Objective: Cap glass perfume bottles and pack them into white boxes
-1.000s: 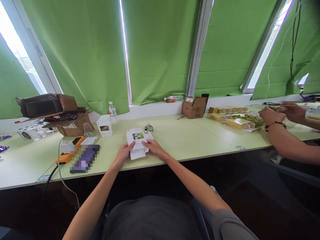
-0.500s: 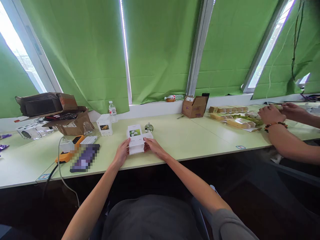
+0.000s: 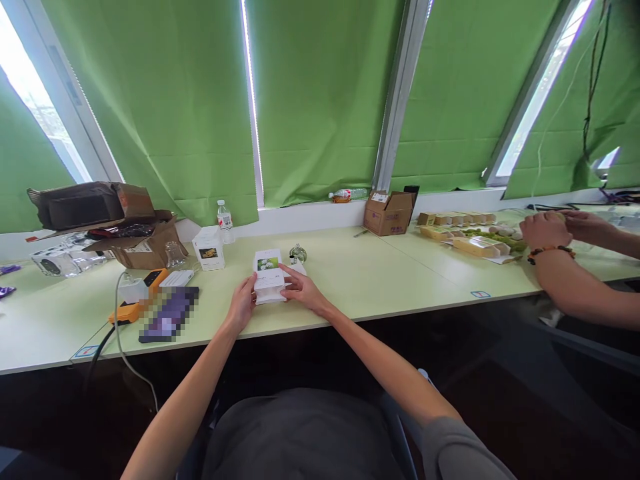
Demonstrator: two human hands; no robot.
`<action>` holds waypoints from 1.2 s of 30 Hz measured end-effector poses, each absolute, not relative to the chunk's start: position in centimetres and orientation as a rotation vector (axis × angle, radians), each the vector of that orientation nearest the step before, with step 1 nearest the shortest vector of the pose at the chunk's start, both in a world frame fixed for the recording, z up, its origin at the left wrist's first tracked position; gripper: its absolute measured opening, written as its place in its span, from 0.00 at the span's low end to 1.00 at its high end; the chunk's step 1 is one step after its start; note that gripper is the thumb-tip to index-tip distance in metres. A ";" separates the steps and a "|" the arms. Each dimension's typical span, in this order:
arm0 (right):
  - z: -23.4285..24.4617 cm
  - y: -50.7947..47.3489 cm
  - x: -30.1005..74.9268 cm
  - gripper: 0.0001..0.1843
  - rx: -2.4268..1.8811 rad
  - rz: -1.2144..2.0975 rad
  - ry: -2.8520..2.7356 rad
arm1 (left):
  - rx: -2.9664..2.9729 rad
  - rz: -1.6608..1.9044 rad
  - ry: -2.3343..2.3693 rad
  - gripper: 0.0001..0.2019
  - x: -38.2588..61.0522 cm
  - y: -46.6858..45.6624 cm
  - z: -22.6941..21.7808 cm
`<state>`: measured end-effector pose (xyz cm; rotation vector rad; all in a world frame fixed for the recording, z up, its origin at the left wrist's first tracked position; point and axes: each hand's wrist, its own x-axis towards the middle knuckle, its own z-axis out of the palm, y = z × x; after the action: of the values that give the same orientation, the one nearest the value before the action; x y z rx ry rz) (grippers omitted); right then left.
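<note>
A small white cardboard box [image 3: 269,281] with a green flower picture on its face lies between my hands, over the near part of the table. My left hand [image 3: 243,305] grips its left side, thumb along the edge. On the right side, my right hand [image 3: 304,292] holds it too, its index finger stretched toward the picture and the other fingers lower on the edge. Just behind stands a small round glass ornament [image 3: 299,253], partly beside a white piece whose kind I cannot make out. How far the fingers reach under the box is hidden.
To the left are another white box [image 3: 209,248], a water bottle [image 3: 225,221], brown cartons [image 3: 143,243], an orange power strip [image 3: 127,312] and a blurred phone [image 3: 170,315]. A carton [image 3: 389,213] stands behind; at right, a co-worker's hands [image 3: 547,230] work near yellowish trays [image 3: 480,247].
My right index finger has slid up the box's face toward the picture, and the right hand's grip has shifted. The box has moved slightly left and away from me.
</note>
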<state>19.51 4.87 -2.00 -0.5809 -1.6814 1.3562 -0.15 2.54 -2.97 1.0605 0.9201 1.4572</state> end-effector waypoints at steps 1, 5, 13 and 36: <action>-2.0 4.9 19.5 0.43 -0.594 1.342 -1.678 | 1.071 1.444 0.914 0.25 -0.1 2.5 -3.0; -2.0 5.1 19.6 0.41 -0.616 1.325 -1.653 | 1.113 1.416 0.938 0.25 -0.1 2.4 -2.8; -1.9 5.1 19.8 0.38 -0.618 1.329 -1.560 | 1.214 1.471 0.877 0.32 0.1 0.9 -1.1; -1.7 4.9 19.8 0.29 -0.597 1.355 -1.547 | 1.455 1.478 1.047 0.27 0.5 1.1 -1.4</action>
<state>19.78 4.94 -1.73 -0.5970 -1.5471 1.3547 0.53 1.11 -1.44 1.4555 1.0471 1.4784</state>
